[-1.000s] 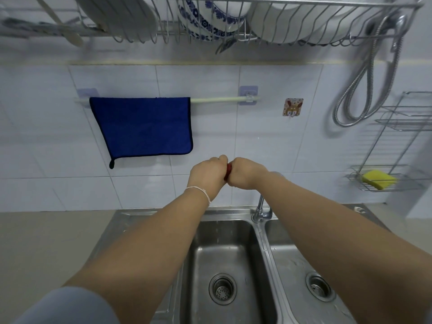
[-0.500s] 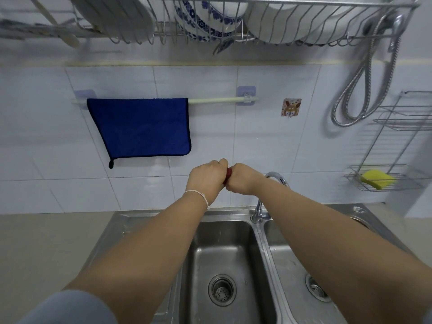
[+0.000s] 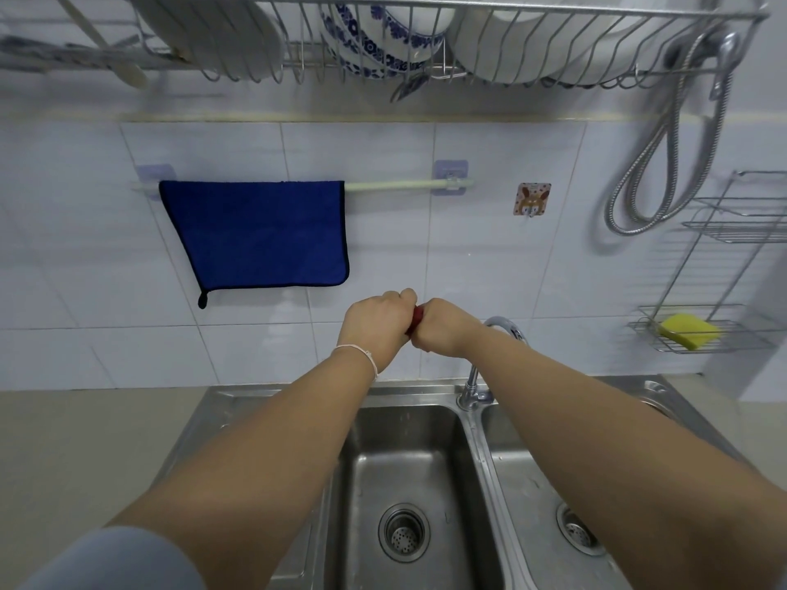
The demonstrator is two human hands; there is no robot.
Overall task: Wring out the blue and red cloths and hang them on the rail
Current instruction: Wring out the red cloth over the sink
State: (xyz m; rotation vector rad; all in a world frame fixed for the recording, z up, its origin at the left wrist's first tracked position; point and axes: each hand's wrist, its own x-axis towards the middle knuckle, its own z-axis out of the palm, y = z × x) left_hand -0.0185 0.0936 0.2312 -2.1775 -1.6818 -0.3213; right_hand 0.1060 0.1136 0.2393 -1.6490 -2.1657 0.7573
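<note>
Change: little is altered against the pictures of a second ago — the two fists are kept pressed together above the sink, only slightly shifted in the view, and the tap spout is now uncovered behind the right wrist.
Meaning for the task: the wringing of the second cloth is judged to be in progress; no release toward the rail is begun.
Blue cloth (image 3: 259, 234): already hung over the left part of the rail (image 3: 396, 186), flat against the tiles, unchanged over the second.
Red cloth (image 3: 415, 319): almost wholly hidden — only a narrow red strip is seen in the gap between the two fists.
Left hand (image 3: 377, 319): clenched around the left end of the red cloth, knuckles up, a thin white band worn at the wrist.
Right hand (image 3: 445, 327): clenched around the other end, touching the left hand.
Fingers: curled away from the camera, so the twist itself cannot be made out.
Position: both fists are held over the left basin of the sink (image 3: 409, 474), near the tap (image 3: 496, 330) and well below the rail.
Free rail: a bare stretch is left to the right of the blue cloth, enough, it is judged, for the red one.
Water: no drip can be told from the picture.
</note>
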